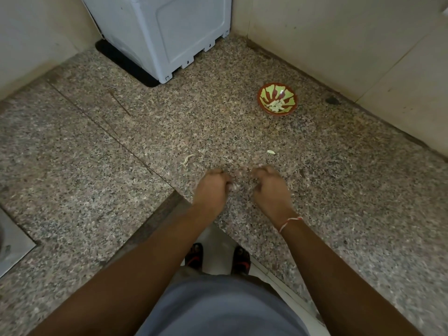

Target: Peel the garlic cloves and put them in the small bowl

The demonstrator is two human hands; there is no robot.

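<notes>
A small red bowl (277, 98) with a green pattern stands on the granite counter (339, 190) near the right wall, with several peeled garlic cloves (275, 105) in it. My left hand (212, 187) hovers over the counter's inner corner, its fingers curled round a pale garlic clove (233, 186) that barely shows at the fingertips. My right hand (270, 186) is a short way to its right, fingers curled; whether it holds anything is hidden. One loose clove (271, 152) lies on the counter beyond my right hand. A strip of garlic skin (186, 160) lies beyond my left hand.
A white appliance (167, 32) stands on a black mat in the far corner. Tiled walls close the counter at the back and right. A steel sink edge (14, 241) shows at the far left. My feet in sandals (218, 258) are on the floor below.
</notes>
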